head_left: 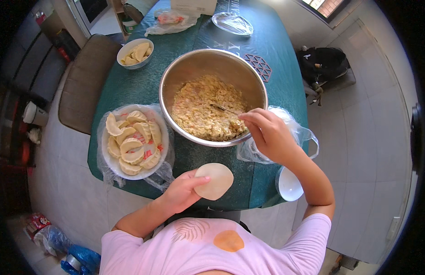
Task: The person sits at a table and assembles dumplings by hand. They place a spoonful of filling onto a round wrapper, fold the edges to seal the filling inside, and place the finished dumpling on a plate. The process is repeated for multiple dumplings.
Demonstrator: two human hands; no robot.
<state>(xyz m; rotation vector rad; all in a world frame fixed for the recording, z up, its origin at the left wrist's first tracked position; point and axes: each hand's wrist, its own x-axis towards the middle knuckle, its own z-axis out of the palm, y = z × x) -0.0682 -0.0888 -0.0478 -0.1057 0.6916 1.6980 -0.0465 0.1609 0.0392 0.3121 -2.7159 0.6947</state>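
A round, pale dumpling wrapper [217, 182] lies across the fingers of my left hand [181, 191], the thumb pressed on its edge. My right hand [266, 133] pinches the handle of a spoon [221, 109], whose other end rests in the minced filling [203, 105]. That filling covers the bottom of a large steel bowl [170, 78] in front of me. To the left, several folded dumplings [132, 156] sit on a white plate [164, 158] with a clear plastic bag under it. Part of the spoon's far end is hidden in the filling.
A small bowl of dumplings [135, 54] stands at the table's far left. Near my right forearm are a clear plastic bag [290, 123] and a white bowl [289, 184] at the table edge. A hexagonal trivet [258, 67] and a film-covered dish [232, 24] lie beyond.
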